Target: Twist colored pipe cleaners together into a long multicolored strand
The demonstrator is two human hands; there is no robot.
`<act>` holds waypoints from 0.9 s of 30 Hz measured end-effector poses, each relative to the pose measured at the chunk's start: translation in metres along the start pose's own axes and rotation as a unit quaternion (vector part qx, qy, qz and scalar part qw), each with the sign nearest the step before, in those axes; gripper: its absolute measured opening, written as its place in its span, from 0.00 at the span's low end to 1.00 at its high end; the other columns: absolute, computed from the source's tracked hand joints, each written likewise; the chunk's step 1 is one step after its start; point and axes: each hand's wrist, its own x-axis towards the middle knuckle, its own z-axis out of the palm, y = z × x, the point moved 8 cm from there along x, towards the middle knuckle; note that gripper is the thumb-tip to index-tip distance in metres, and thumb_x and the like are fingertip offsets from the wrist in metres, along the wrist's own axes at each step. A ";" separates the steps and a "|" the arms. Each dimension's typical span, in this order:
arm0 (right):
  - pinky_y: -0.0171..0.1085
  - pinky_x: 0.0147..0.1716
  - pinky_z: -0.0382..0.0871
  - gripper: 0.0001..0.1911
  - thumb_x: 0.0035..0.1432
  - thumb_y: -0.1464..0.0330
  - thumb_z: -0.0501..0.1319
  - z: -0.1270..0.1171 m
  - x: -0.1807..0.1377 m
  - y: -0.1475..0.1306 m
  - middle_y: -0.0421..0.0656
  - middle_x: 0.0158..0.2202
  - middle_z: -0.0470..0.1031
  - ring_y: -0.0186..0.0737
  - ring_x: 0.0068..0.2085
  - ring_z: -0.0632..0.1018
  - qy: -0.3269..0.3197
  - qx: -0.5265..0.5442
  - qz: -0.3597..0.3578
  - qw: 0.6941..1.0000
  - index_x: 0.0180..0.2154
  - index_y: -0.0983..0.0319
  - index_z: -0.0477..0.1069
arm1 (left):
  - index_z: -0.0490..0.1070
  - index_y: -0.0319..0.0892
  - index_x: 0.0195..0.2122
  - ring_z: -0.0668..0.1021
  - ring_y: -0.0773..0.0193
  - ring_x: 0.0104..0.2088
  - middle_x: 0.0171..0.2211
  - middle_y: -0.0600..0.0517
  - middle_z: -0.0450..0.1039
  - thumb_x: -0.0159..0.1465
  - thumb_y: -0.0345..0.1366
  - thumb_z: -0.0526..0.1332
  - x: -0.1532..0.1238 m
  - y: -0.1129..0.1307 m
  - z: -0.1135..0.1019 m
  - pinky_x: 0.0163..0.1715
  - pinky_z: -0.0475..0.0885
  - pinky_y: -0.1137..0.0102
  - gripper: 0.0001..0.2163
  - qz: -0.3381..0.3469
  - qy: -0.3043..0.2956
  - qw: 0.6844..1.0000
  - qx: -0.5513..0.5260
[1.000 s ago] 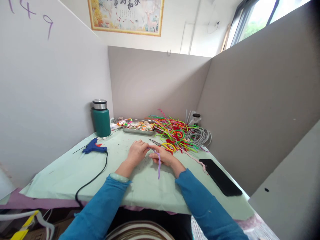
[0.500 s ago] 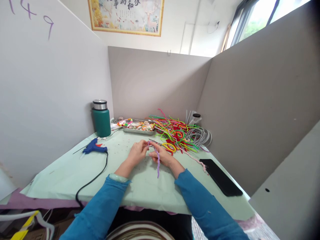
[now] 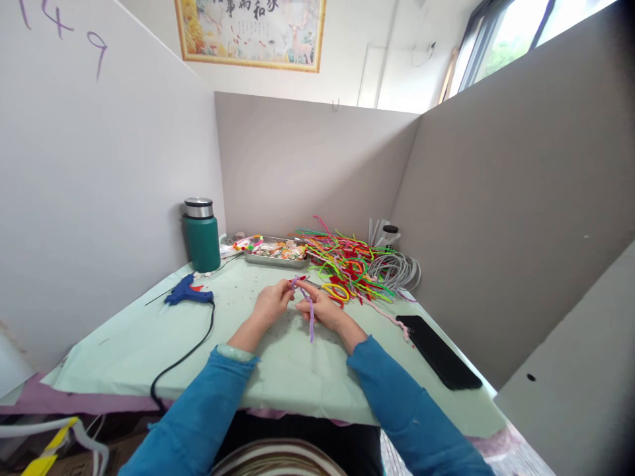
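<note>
A purple pipe cleaner (image 3: 311,317) hangs down between my hands, its upper end bent at the fingertips. My left hand (image 3: 272,301) is closed in a pinch on that upper end. On the other side, my right hand (image 3: 320,307) also grips it, with thumb and index finger close to the left fingertips. A small bit of red shows just above the pinch; I cannot tell what it belongs to. Right behind my right hand lie scissors with yellow handles (image 3: 336,291), their blades partly hidden.
A blue glue gun (image 3: 188,291) with a black cord lies left, near a green bottle (image 3: 202,238). At the back are a metal tray (image 3: 275,262) of small pieces, a heap of coloured pipe cleaners (image 3: 347,261) and a grey coil (image 3: 397,270). A black phone (image 3: 439,352) rests right.
The hanging end of the purple pipe cleaner has risen and swung slightly left. Red now shows above the fingertips. Both hands have stayed in nearly the same place.
</note>
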 end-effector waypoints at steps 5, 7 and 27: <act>0.30 0.16 0.56 0.30 0.51 0.66 0.58 -0.023 0.005 0.005 0.35 0.19 0.66 0.30 0.17 0.64 0.103 -0.074 0.001 0.992 0.56 0.59 0.56 | 0.67 0.43 0.37 0.76 0.67 0.29 0.29 0.53 0.76 0.60 0.37 0.53 0.000 -0.002 -0.004 0.31 0.65 0.75 0.07 -0.014 0.015 1.000 0.009; 0.31 0.18 0.59 0.25 0.51 0.68 0.56 -0.039 0.005 0.005 0.37 0.21 0.68 0.32 0.19 0.66 0.175 -0.150 -0.007 0.973 0.53 0.60 0.60 | 0.67 0.44 0.38 0.76 0.67 0.29 0.29 0.53 0.76 0.61 0.37 0.53 0.000 -0.003 -0.005 0.30 0.64 0.75 0.07 -0.019 0.021 1.000 0.012; 0.33 0.28 0.63 0.13 0.54 0.70 0.52 -0.030 -0.003 -0.021 0.40 0.26 0.71 0.35 0.28 0.70 0.217 -0.279 -0.115 0.928 0.41 0.60 0.69 | 0.73 0.45 0.36 0.75 0.63 0.32 0.31 0.48 0.75 0.63 0.39 0.50 -0.007 0.028 0.005 0.32 0.62 0.73 0.12 0.105 -0.032 0.986 0.122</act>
